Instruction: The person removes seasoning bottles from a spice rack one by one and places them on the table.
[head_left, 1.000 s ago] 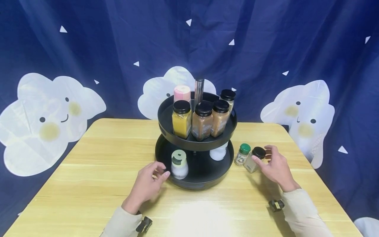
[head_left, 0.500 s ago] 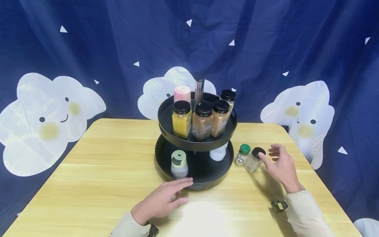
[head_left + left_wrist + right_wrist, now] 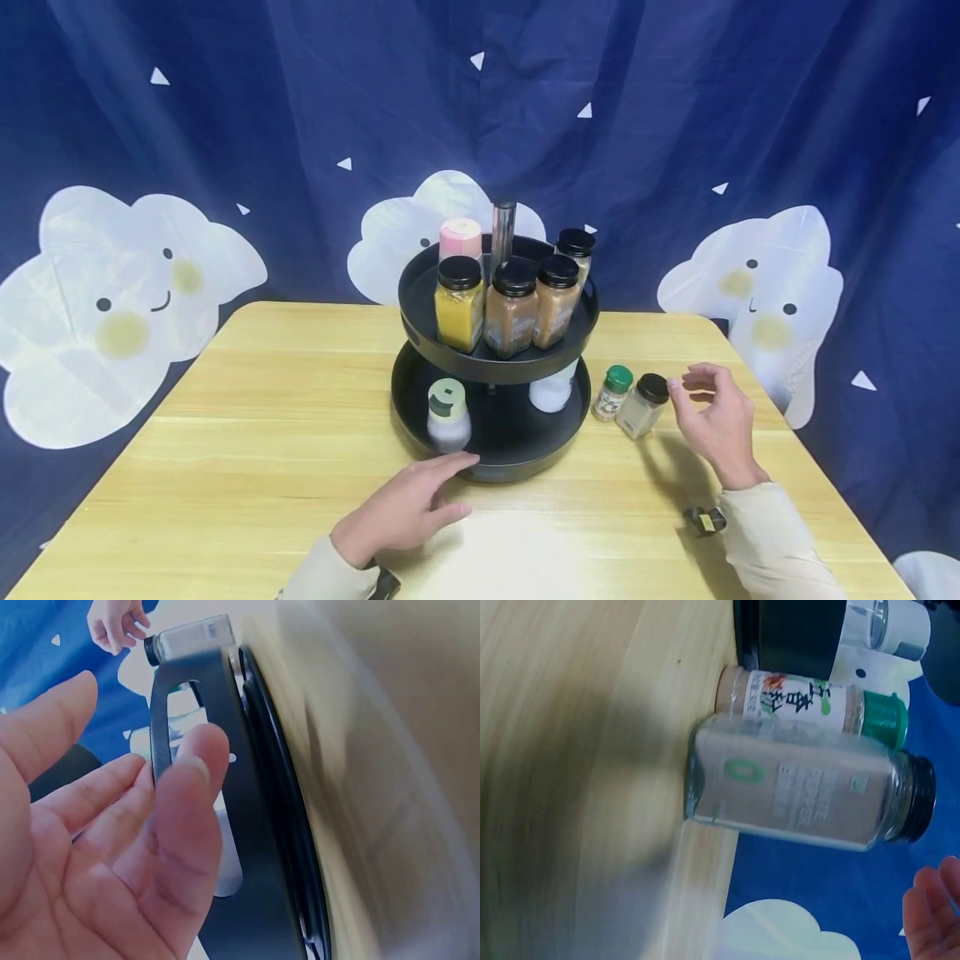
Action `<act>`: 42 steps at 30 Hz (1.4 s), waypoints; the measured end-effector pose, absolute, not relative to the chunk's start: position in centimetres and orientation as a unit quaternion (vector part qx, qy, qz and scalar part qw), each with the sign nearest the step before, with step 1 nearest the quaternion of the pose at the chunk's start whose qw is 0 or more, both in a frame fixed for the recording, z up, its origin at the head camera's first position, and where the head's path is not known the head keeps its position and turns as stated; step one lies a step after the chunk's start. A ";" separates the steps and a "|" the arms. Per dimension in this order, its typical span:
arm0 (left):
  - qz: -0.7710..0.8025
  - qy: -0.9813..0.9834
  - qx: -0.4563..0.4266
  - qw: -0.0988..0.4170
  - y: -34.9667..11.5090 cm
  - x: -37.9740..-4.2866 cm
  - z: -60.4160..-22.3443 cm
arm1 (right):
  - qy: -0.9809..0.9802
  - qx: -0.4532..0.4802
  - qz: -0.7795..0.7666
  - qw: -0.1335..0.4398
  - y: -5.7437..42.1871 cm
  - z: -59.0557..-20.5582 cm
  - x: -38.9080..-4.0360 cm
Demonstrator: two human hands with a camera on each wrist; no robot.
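Note:
A two-tier black round spice rack stands mid-table in the head view. At the front of its lower tray (image 3: 517, 454) is my left hand (image 3: 401, 510), fingers extended with the fingertips right at the rim. A shaker with a pale green lid (image 3: 448, 417) stands on that tray, and a white container (image 3: 552, 390) sits farther back. My right hand (image 3: 716, 425), loosely curled and holding nothing, hovers just right of a black-lidded glass jar (image 3: 642, 408). That jar of pale powder (image 3: 795, 780) stands beside a smaller green-capped bottle (image 3: 612, 393) on the table.
On the upper tray (image 3: 491, 367) are several black-lidded spice jars, including a yellow one (image 3: 459, 317), plus a pink-capped container (image 3: 460, 239) around the central post (image 3: 503, 233). The wooden table (image 3: 255, 417) ends before a blue cloud-patterned curtain (image 3: 300, 83).
My left hand has moved right and nearer me, from beside the green-lidded shaker to the lower tray's front rim. My right hand has drawn rightward off the black-lidded jar. The shaker has shifted slightly left.

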State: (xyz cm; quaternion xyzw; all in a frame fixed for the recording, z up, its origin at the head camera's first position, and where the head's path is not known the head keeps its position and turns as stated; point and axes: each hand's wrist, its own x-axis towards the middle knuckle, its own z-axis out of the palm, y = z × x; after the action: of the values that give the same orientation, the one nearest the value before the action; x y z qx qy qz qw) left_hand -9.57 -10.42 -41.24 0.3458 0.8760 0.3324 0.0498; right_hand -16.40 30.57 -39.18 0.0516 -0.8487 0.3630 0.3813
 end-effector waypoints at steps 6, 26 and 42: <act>0.348 0.884 0.311 -0.008 -10.9 -10.1 -41.4 | -0.843 0.102 0.347 0.398 29.8 -39.6 -16.7; 0.318 0.934 0.153 -0.054 -12.9 -11.4 -41.8 | -0.842 0.178 0.328 0.391 26.6 -38.5 -16.6; 0.331 0.931 0.150 -0.020 -13.3 -11.4 -41.8 | -0.861 0.224 0.363 0.276 22.3 -39.0 -16.9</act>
State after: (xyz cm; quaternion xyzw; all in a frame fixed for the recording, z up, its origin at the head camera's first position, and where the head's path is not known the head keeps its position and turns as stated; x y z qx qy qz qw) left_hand -11.40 -13.32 -41.82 0.1496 0.9315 0.3311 -0.0196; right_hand -16.90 22.32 -38.96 0.2241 -0.8613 0.3634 0.2757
